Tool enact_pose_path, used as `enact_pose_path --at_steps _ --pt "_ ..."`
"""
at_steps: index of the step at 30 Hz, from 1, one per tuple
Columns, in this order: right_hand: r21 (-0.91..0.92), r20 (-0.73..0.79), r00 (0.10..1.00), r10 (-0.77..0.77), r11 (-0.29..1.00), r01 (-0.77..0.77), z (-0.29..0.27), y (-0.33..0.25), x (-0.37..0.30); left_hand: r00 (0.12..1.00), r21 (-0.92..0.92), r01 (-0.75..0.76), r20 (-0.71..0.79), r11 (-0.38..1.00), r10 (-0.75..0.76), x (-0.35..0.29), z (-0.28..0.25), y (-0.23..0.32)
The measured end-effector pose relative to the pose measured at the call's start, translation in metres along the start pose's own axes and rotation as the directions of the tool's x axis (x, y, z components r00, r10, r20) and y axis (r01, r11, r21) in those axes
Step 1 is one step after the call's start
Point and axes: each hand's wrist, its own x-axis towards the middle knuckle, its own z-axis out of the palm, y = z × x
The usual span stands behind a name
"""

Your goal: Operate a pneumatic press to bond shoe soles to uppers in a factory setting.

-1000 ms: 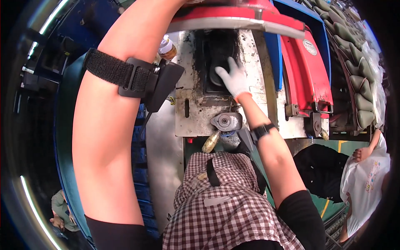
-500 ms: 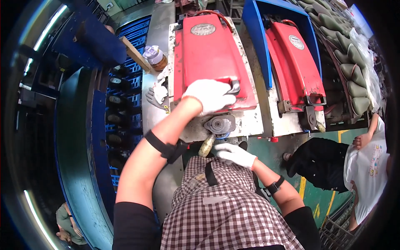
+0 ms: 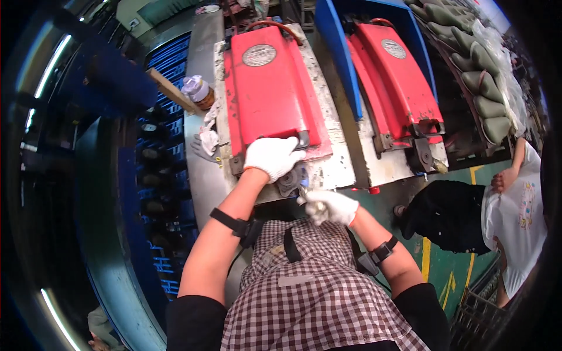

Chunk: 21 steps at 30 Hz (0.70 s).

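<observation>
A red metal press lid with a round label lies over the pale, stained machine bed in front of me. My left hand, in a white knitted glove, is closed round the dark handle at the lid's near edge. Just below it sits a grey round latch with a lever. My right hand, gloved too, is closed round that lever's wrapped grip, most of which the fingers hide.
A second red press stands to the right inside a blue guard. Green-grey shoe forms fill a rack beyond it. A bottle and a grey glove lie at left. Another person is at the right.
My right hand has gone from open beside the lever to closed round its grip, and the lever has swung to the right. The left hand stays at the lid's handle. The view has shifted.
</observation>
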Motion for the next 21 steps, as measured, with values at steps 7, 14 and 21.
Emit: enact_pose_path --at_steps 7,14,21 --pt "-0.981 -0.159 0.295 -0.942 0.185 0.063 -0.076 -0.069 -0.111 0.922 -0.349 0.067 -0.336 0.935 -0.191 -0.011 0.000 0.014" --pt "-0.578 -0.253 -0.176 -0.951 0.295 -0.761 -0.195 -0.088 -0.241 0.612 -0.190 -0.429 -0.780 0.883 0.130 0.030 0.005 0.101" --pt "-0.673 -0.536 -0.038 -0.843 0.454 -0.584 -0.123 -0.008 -0.197 0.814 -0.199 -0.499 -0.443 0.843 0.377 0.093 0.029 0.178"
